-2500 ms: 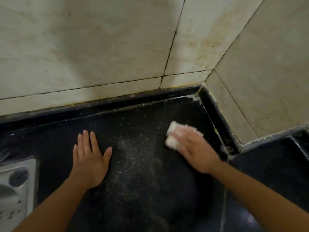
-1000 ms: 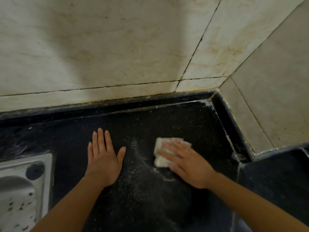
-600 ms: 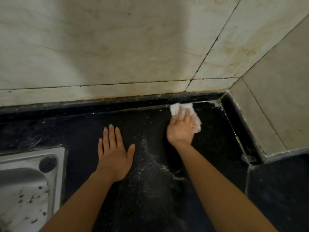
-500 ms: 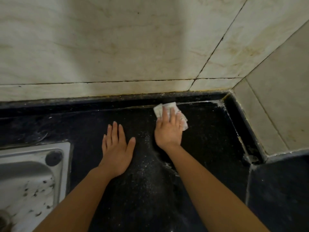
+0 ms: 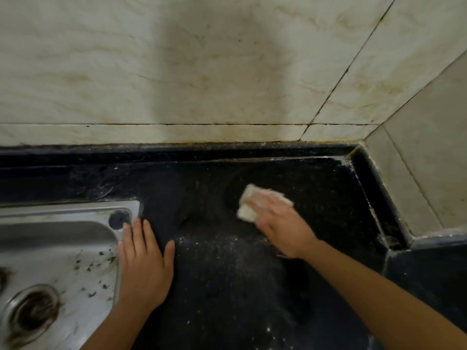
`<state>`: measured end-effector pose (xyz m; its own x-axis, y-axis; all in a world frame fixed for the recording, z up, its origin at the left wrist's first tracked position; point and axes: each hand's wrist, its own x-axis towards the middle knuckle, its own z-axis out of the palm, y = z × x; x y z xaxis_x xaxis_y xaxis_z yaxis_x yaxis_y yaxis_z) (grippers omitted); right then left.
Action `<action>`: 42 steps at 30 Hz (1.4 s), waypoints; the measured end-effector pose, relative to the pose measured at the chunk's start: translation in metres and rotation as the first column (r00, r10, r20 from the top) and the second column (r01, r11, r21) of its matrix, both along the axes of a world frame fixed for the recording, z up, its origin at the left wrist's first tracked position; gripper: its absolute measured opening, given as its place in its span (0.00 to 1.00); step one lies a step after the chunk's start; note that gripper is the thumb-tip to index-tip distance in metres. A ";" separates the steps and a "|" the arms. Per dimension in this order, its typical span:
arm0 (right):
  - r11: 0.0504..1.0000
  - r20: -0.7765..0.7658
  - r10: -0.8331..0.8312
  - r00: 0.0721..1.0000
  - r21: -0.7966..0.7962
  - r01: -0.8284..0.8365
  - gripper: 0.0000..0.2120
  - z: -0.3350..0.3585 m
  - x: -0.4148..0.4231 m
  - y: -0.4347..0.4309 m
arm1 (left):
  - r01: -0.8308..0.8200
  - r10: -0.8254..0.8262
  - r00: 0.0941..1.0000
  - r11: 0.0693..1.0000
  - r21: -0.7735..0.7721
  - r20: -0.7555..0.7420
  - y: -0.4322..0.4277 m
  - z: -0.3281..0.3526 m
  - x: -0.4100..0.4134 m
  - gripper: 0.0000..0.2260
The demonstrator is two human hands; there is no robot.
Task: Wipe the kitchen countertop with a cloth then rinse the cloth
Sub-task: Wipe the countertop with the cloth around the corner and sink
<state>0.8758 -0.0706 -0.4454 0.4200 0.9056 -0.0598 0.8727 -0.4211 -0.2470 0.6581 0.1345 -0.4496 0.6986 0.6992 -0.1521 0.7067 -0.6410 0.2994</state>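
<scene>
Back it comes: the cloth has slid away from the counter's back edge, where it sat half a second ago, out onto the open countertop, with the right hand riding on top. The left hand has shifted too, over to the sink.

That cloth is a small, pale, bunched pad, lying flat on the dark stone right of centre, well short of the corner. Its far and left edges peek out past the fingertips. The right hand presses down on it with its fingers stretched out and laid close together, not curled round it; they are a little blurred. The fingers point up and left, and the forearm runs in from the lower right.

Over to the left hand: palm flat on the counter, fingers straight and together, thumb spread out to the right. Its outer fingers overlap the sink's steel rim, fingertips just below the round tap hole.

White specks dust the stone between the two hands. The sink basin is stained, with a drain at lower left. Veined tiles rise behind.
</scene>
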 end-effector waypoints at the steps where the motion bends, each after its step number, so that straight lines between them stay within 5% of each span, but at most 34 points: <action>1: 0.984 0.031 -0.177 0.984 0.025 0.177 0.21 -0.003 0.011 -0.006 | 0.010 -0.010 1.000 1.000 -0.006 0.000 0.004 -0.001 -0.005 0.35; 4: 0.721 -0.054 -0.692 0.720 -0.098 0.686 0.24 -0.008 0.031 0.003 | 0.066 -0.065 0.998 0.997 -0.026 0.021 0.010 -0.006 -0.013 0.35; 7: 0.543 -0.098 -0.840 0.534 -0.117 0.832 0.25 -0.007 0.022 0.054 | 0.092 -0.093 0.995 0.996 0.019 0.025 0.013 -0.013 -0.018 0.37; 17: 0.950 -0.130 -0.309 0.942 -0.080 0.301 0.25 -0.008 -0.049 0.148 | 0.155 -0.154 0.988 0.988 0.025 -0.031 0.020 -0.018 -0.020 0.40; 23: 0.989 -0.166 0.109 0.980 -0.084 -0.124 0.23 0.001 -0.066 0.089 | 0.159 -0.158 0.986 0.987 0.003 -0.049 0.020 -0.014 -0.019 0.41; 25: 0.996 -0.155 0.048 0.987 -0.071 -0.060 0.23 0.002 -0.047 0.063 | 0.157 -0.157 0.986 0.988 0.000 -0.058 0.020 -0.011 -0.019 0.40; 28: 0.953 -0.097 -0.302 0.948 -0.042 0.299 0.24 -0.001 -0.012 0.020 | 0.147 -0.148 0.985 0.989 -0.009 -0.092 0.018 -0.005 -0.016 0.36; 31: 0.736 -0.059 -0.673 0.737 -0.141 0.662 0.23 0.001 0.007 -0.020 | 0.136 -0.139 0.982 0.990 -0.037 -0.125 0.018 -0.001 -0.015 0.35; 35: 0.578 -0.101 -0.816 0.569 -0.158 0.801 0.23 0.002 -0.006 -0.026 | 0.133 -0.143 0.980 0.988 -0.075 -0.141 0.019 0.000 -0.015 0.35; 42: 0.848 -0.116 -0.528 0.841 -0.125 0.515 0.26 0.003 -0.116 -0.016 | 0.135 -0.149 0.971 0.987 -0.087 -0.186 0.019 0.001 -0.013 0.35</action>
<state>0.7603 -0.0863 -0.4426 0.8101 0.5431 -0.2209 0.4764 -0.8293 -0.2921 0.6450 0.1535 -0.4484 0.7427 0.5773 -0.3392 0.6590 -0.7201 0.2172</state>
